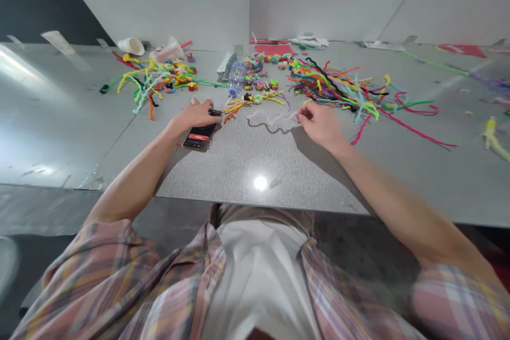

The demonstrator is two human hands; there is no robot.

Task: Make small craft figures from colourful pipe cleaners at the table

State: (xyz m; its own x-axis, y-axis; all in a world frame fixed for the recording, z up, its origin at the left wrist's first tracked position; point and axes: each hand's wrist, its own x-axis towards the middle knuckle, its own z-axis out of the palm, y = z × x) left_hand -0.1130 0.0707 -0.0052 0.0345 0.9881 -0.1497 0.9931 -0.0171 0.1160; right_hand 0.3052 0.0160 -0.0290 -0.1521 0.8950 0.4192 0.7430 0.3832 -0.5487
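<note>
At phone (200,132) and wavy lilac strand (272,122), hands (320,123) well apart

On the surface (223,175), the phone (201,132) lies at left, and to its right there is a single pipe cleaner (261,112). Farther behind lies the bottle (236,78), between the left heap (175,77) and the right heap (338,90) of pipe cleaners. Two cups (131,46) are behind the left heap.

Glossy phone (200,133), smooth plastic bottle (236,79)
</note>
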